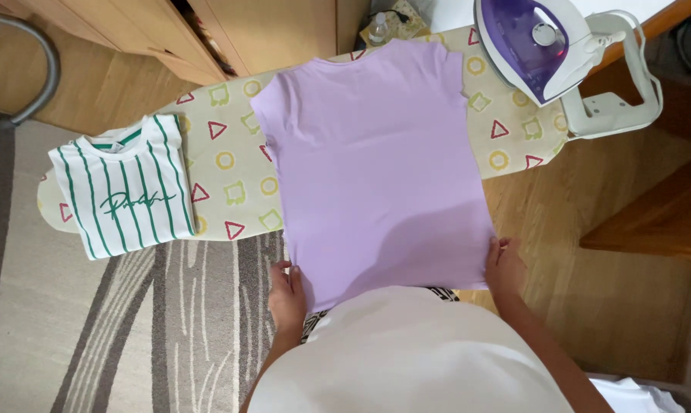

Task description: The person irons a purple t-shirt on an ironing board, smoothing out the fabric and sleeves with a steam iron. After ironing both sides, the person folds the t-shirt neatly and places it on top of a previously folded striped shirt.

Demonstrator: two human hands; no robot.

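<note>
Two bare hands grip the near hem of one lilac T-shirt, which lies flat across an ironing board seen from above. At the bottom of the view, closest to the camera, the person's white top fills the frame. The left hand holds the lower left corner of the shirt, fingers curled closed over the hem; the right hand holds the lower right corner the same way, its fingers pinched shut on the fabric edge. The lilac shirt is spread smooth with its neck pointing away from the person and both short sleeves laid out, its hem hanging just past the near edge of the board.

One second garment, a folded white T-shirt with green vertical stripes, rests on the narrow left end of the board, well apart from both hands. The board's cover is pale with a pattern of red triangles, yellow circles and green squares. One steam iron, white and purple, sits tilted on its white metal rest at the far right end, just beside the lilac shirt's right sleeve.

One small clear bottle stands beyond the board near a wooden cabinet. Under the board lie wooden flooring on the right and one striped grey and beige rug on the left.
</note>
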